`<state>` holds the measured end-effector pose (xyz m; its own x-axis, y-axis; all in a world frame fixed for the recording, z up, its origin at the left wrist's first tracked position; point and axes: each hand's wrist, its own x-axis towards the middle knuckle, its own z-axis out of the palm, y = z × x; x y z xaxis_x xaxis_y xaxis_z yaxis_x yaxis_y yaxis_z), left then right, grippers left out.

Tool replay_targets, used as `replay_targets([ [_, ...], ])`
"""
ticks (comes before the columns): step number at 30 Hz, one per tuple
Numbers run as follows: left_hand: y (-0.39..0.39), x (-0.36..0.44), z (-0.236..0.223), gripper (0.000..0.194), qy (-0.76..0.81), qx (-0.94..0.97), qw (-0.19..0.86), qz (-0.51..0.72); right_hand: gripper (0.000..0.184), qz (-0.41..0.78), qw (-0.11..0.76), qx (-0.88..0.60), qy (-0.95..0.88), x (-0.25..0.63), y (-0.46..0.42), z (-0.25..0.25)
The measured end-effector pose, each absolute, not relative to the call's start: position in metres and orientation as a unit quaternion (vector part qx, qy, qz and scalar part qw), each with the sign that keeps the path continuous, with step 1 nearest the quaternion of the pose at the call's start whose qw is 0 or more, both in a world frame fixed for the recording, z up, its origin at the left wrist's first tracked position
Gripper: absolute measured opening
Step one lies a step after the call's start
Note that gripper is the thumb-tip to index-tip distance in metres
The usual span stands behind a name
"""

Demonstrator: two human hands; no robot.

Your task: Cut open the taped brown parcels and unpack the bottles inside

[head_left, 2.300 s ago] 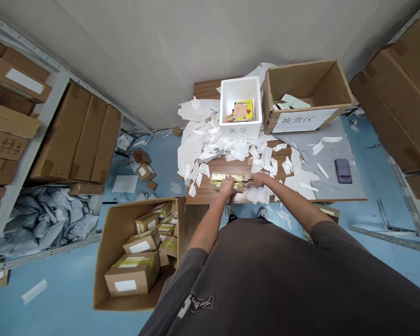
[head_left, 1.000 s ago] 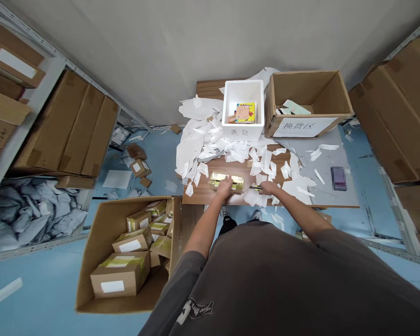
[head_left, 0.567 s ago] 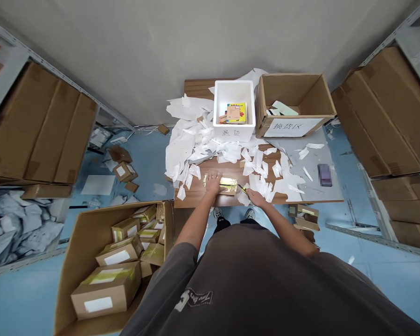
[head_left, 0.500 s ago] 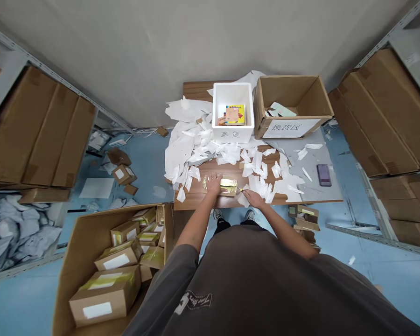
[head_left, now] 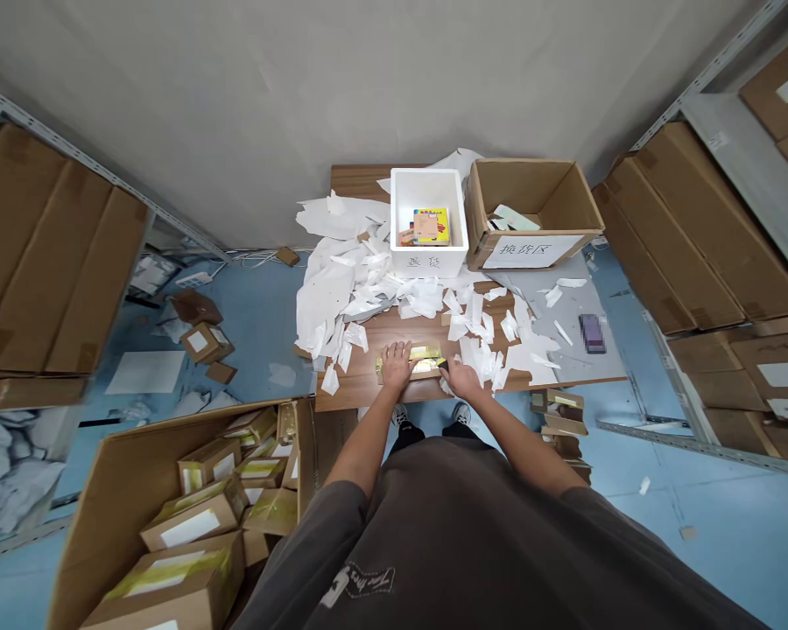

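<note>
A small cardboard box (head_left: 425,352) wrapped in shiny yellowish tape lies on the wooden table near its front edge. My left hand (head_left: 397,366) rests over the box's left part, fingers stretched out and thumb towards the middle. At the right end, my right hand (head_left: 461,380) is closed around a yellow-and-black utility knife (head_left: 442,363). The knife's front reaches the right part of the box top; its blade is too small to make out. Torn white paper (head_left: 479,357) lies beside and behind my right hand.
Behind the box stand a white foam bin (head_left: 426,261) with small packages and an open carton (head_left: 531,251) with a handwritten label. A purple phone-like item (head_left: 592,334) lies at right. A large carton of parcels (head_left: 115,464) stands on the floor at left; shelves flank both sides.
My right hand first drew the knife away rightward from the box, then brought it back to the right end. My left hand shifted to the box's left part and spread its fingers. The view swung right.
</note>
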<state>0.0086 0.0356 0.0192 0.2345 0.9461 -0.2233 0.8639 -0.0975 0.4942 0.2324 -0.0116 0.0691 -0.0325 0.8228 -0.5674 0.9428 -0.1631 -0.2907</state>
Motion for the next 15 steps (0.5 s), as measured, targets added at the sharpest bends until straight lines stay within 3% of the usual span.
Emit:
replay_targets([
  [9, 0.031, 0.01, 0.02, 0.066, 0.616, 0.738, 0.261, 0.081, 0.038, -0.325, 0.055, 0.759, 0.562, 0.255, -0.042, 0.06],
  [15, 0.033, 0.015, 0.022, 0.068, 0.631, 0.727, 0.253, 0.096, 0.046, -0.425, -0.12, 0.791, 0.423, 0.252, -0.058, 0.036],
])
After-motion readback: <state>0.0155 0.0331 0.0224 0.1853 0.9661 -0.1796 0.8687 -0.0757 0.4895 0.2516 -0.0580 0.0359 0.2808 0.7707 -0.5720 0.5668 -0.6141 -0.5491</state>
